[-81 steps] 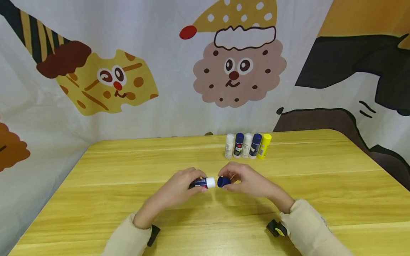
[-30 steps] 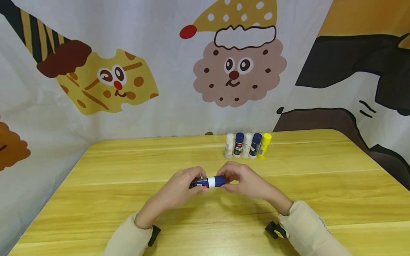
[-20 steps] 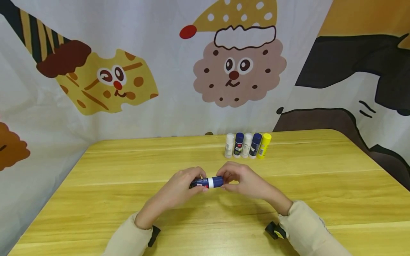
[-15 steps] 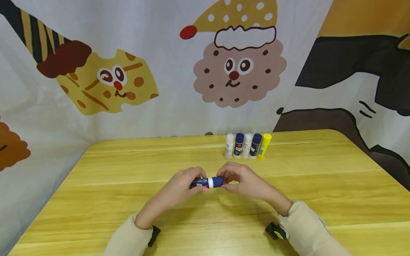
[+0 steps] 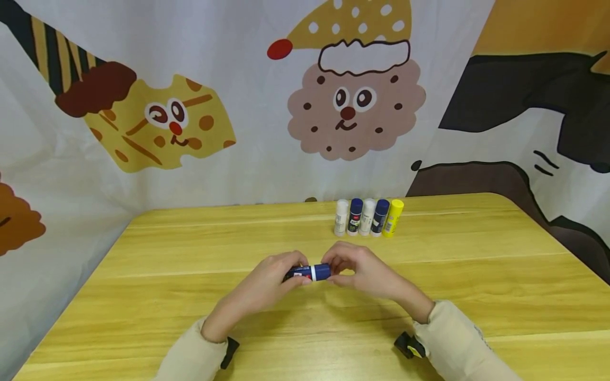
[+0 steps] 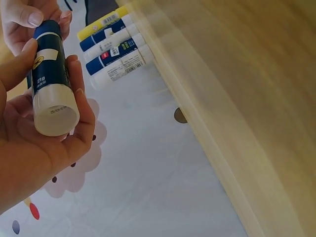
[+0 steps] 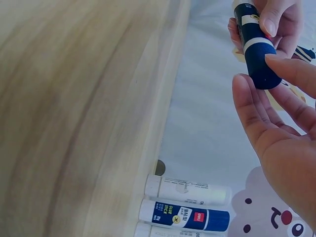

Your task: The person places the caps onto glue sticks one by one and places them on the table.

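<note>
My left hand (image 5: 264,280) grips a dark blue glue stick (image 6: 52,74) by its body, with the white base end towards the left wrist camera. Opposite it, my right hand (image 5: 367,270) pinches the blue cap (image 7: 260,64) between thumb and fingers. The cap sits over the end of the stick, and a narrow white band (image 5: 313,273) shows between cap and label. Held level above the wooden table (image 5: 190,233), the stick spans both hands. Left fingers hide part of its body in the head view.
Beyond the hands, a row of several glue sticks stands upright near the table's back edge: white (image 5: 341,218), blue (image 5: 355,217), and a yellow one (image 5: 393,218) at the right end. A cartoon-printed cloth (image 5: 257,116) hangs behind the table.
At first the cap was apart from the glue stick, held in my right hand. It has moved left onto the stick's white end, and the white band has grown narrower.
</note>
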A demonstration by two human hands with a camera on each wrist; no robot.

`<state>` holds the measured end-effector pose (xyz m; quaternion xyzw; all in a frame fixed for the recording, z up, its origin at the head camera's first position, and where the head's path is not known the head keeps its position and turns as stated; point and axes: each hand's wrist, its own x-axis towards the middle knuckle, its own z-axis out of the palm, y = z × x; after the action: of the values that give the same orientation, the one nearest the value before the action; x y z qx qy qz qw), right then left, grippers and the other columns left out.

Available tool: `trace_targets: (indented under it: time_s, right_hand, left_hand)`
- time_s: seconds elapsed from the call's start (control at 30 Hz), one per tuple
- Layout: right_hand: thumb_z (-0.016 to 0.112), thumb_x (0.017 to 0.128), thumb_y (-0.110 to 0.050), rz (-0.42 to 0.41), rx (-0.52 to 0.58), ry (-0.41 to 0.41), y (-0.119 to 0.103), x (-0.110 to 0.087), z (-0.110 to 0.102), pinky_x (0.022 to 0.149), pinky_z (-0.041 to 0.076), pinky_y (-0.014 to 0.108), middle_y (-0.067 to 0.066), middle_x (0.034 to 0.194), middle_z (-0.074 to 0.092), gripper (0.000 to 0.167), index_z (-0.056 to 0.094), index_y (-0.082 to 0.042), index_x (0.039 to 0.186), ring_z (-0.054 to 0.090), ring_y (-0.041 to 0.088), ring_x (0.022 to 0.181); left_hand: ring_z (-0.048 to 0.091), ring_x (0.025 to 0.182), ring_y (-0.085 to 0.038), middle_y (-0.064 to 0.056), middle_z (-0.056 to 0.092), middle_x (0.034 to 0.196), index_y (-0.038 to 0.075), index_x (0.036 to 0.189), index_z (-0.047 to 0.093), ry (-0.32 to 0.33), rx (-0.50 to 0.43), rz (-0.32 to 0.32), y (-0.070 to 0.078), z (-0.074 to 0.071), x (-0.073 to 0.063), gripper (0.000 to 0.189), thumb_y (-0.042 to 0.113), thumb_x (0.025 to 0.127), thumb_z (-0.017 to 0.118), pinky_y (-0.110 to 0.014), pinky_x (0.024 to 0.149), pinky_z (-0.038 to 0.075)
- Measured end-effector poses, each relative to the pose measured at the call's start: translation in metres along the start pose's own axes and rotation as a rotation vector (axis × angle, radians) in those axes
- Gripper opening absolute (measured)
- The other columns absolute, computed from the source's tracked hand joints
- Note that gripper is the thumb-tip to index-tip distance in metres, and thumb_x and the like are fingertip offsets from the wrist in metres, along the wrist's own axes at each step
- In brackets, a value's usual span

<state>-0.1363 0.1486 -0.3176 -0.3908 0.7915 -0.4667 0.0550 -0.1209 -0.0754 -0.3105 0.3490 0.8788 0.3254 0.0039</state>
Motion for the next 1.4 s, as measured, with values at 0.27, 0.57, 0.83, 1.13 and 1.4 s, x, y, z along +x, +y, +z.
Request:
trace_targets:
  time_s: [0.27,0.57,0.83,1.13,1.4]
  right_hand:
    - [0.067,0.078,0.007,-0.004,0.004,0.009,0.0003,-0.0001,0.0007,0.073,0.051,0.028,0.007,0.093,0.056,0.023,0.058,0.0,0.098,0.06,0.016,0.08]
    - [0.067,0.078,0.008,-0.028,0.008,0.004,0.0009,-0.0001,0.0014,0.072,0.051,0.028,0.007,0.092,0.056,0.023,0.058,0.0,0.098,0.06,0.016,0.079]
    - [0.067,0.078,0.008,-0.065,0.0,0.007,0.0021,0.0001,0.0017,0.071,0.051,0.028,0.008,0.092,0.056,0.022,0.058,0.0,0.097,0.06,0.015,0.078]
    - [0.067,0.078,0.009,-0.09,-0.006,0.015,-0.0001,0.0,0.0023,0.07,0.052,0.03,0.008,0.091,0.056,0.022,0.058,0.001,0.096,0.06,0.015,0.078]
    - [0.066,0.078,0.009,-0.122,0.004,0.023,-0.0006,-0.0003,0.002,0.069,0.052,0.031,0.009,0.091,0.055,0.022,0.058,0.002,0.096,0.06,0.017,0.077]
  left_hand:
    - [0.047,0.066,-0.007,0.003,0.059,0.084,0.006,0.097,0.058,-0.001,-0.009,0.006,-0.0007,0.001,0.0001,0.013,0.017,0.089,0.059,-0.022,0.059,0.042]
    - [0.045,0.064,-0.007,0.003,0.058,0.083,0.006,0.099,0.059,-0.024,-0.013,0.006,-0.0007,0.001,0.0005,0.014,0.018,0.09,0.058,-0.022,0.057,0.039]
    - [0.044,0.063,-0.007,0.004,0.057,0.082,0.006,0.099,0.059,-0.034,-0.026,0.012,-0.0018,0.0008,0.0005,0.015,0.019,0.091,0.056,-0.022,0.056,0.039]
    - [0.045,0.063,-0.006,0.003,0.058,0.082,0.006,0.1,0.059,-0.032,-0.03,0.033,-0.0024,-0.0003,0.0005,0.016,0.019,0.092,0.055,-0.022,0.056,0.04]
    - [0.045,0.064,-0.006,0.003,0.058,0.083,0.007,0.1,0.059,-0.042,-0.038,0.03,-0.0031,0.0,0.0008,0.017,0.021,0.093,0.053,-0.022,0.057,0.04]
